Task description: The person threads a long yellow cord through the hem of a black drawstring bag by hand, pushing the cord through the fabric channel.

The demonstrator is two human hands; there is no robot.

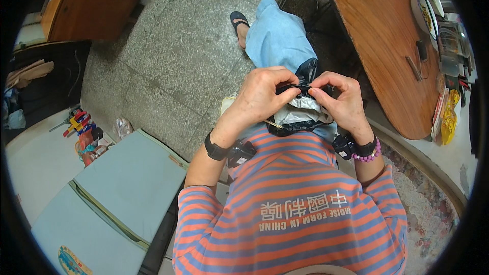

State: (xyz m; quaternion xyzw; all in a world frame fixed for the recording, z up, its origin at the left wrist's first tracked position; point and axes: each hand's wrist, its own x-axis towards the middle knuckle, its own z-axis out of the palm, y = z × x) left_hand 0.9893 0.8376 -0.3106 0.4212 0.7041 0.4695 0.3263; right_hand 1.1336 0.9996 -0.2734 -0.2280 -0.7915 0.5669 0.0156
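Observation:
On my lap lies a crumpled, shiny black bag (307,67) with a silvery-white inner side (300,114); its exact kind is hard to make out. My left hand (259,91) pinches a dark, twisted edge of it between thumb and fingers. Close by on the right, my right hand (344,95) pinches the same edge, fingertips almost meeting the left ones. A thin light cord (274,124) shows at the bag's lower left side. Part of the bag is hidden under my hands.
A brown wooden table (379,35) stands at the right, with a white bowl (424,14) and a yellow packet (450,117). A pale blue-green cabinet (130,173) is at the left. A wooden desk (84,7) stands far left on the speckled floor (168,40).

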